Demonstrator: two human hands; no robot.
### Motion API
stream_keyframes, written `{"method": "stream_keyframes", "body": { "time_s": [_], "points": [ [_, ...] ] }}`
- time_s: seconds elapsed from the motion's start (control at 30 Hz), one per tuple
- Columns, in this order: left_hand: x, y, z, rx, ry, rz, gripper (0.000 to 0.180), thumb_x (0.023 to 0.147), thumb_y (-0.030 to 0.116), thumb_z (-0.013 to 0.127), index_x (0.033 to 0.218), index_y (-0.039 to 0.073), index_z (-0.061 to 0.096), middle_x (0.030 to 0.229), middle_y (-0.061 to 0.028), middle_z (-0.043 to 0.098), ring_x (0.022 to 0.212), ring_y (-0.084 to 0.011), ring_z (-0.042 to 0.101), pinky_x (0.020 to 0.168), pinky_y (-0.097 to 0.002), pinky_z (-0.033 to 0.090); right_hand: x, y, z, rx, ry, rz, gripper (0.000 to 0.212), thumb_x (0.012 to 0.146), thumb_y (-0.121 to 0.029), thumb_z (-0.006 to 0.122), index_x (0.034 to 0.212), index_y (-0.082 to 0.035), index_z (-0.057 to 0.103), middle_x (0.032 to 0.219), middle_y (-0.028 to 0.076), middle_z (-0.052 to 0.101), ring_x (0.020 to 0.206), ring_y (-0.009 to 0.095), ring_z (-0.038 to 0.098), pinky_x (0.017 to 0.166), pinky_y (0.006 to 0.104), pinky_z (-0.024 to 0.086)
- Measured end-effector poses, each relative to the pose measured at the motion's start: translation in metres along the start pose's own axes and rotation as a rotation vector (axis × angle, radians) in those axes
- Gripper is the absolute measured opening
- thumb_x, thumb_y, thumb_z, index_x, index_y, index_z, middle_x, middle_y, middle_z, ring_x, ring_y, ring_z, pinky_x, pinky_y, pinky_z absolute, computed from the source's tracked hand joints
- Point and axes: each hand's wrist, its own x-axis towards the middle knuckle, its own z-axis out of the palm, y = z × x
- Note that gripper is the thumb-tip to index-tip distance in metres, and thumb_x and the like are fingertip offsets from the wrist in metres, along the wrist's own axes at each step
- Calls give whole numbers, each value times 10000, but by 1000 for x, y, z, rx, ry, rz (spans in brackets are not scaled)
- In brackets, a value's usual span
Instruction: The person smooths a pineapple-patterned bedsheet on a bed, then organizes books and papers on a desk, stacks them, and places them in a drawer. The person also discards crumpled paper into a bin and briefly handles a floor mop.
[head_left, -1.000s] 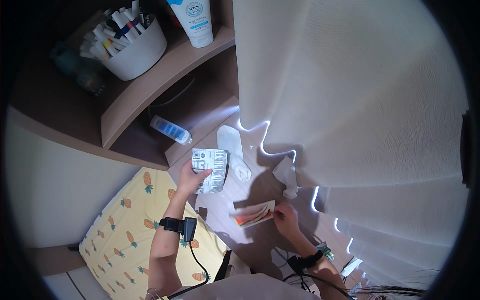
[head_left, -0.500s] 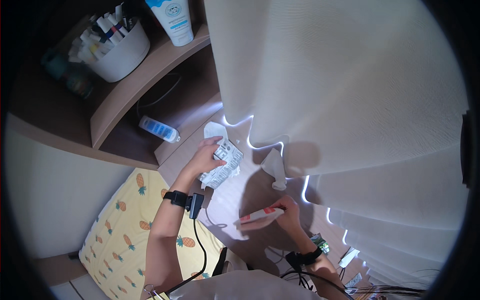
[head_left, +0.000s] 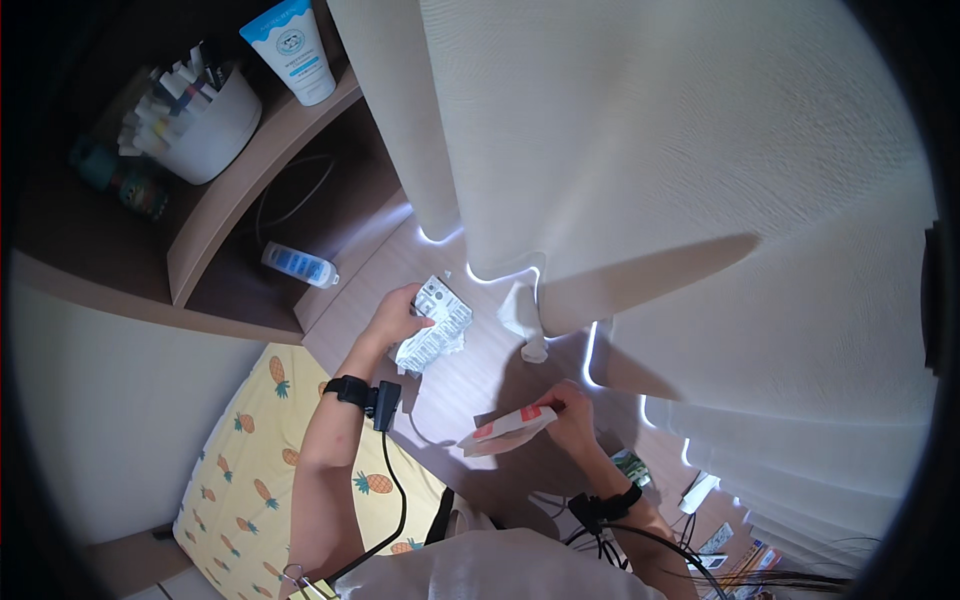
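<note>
My left hand (head_left: 393, 318) is closed on a small white package (head_left: 440, 312) with dense dark print, its thumb lying across the front. Crumpled whitish edges show along the package's lower side, above the wooden desk (head_left: 470, 380). Further right and nearer, my right hand (head_left: 574, 418) pinches the end of a flat white packet (head_left: 508, 431) with red patches. The packet is tilted and its other end points left. Between the hands and farther off, a crumpled white tissue (head_left: 520, 312) lies beside the curtain.
A cream curtain (head_left: 680, 180) hangs along the right. Left stands a curved shelf (head_left: 270, 150) with a white pen tub (head_left: 215, 130) and a blue-white tube (head_left: 295, 55). A clear bottle (head_left: 300, 264) lies below. A yellow pineapple-print cloth (head_left: 250, 470) is near left. Cables trail from my wrists.
The view has shifted a little. My left fingers have drawn back toward the package's left side, and the white flap above it no longer shows. My right hand still holds the packet.
</note>
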Motion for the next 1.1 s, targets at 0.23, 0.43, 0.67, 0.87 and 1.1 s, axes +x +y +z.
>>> {"method": "stream_keyframes", "body": {
  "time_s": [0.23,0.43,0.67,0.87,1.1],
  "points": [
    [-6,20,0,27,-186,72,289,585,30,783,845,-7,665,785,-166,661,720,-280,640,704,-341,483,-5,11,-11,4,6,9,138,604,-12,754,692,-24,649,721,67,549,612,166,583,551,269,468],
    [-5,81,14,248,-415,311,289,545,25,769,821,23,683,795,-138,654,743,-285,615,699,-358,475,-15,21,-25,-11,78,-12,106,623,-90,740,670,-56,651,649,72,547,574,206,581,528,313,453],
    [9,129,75,688,-308,626,304,536,92,794,827,137,718,1243,-64,525,1149,-335,440,903,-374,429,-33,30,-47,0,26,-17,133,595,-58,762,661,-56,647,661,71,551,593,200,563,548,296,442],
    [9,112,104,666,-358,508,380,571,136,807,932,136,688,1213,-106,542,1181,-376,443,911,-426,433,-49,34,-56,77,34,-17,165,587,-16,779,652,-38,629,671,61,557,612,174,557,564,282,439],
    [-56,68,117,146,-214,351,398,667,127,765,1023,35,614,863,-155,646,791,-282,634,759,-365,497,-62,30,-51,210,-37,11,217,607,-60,816,661,-24,608,668,54,564,615,143,550,558,275,433]
  ]
}}
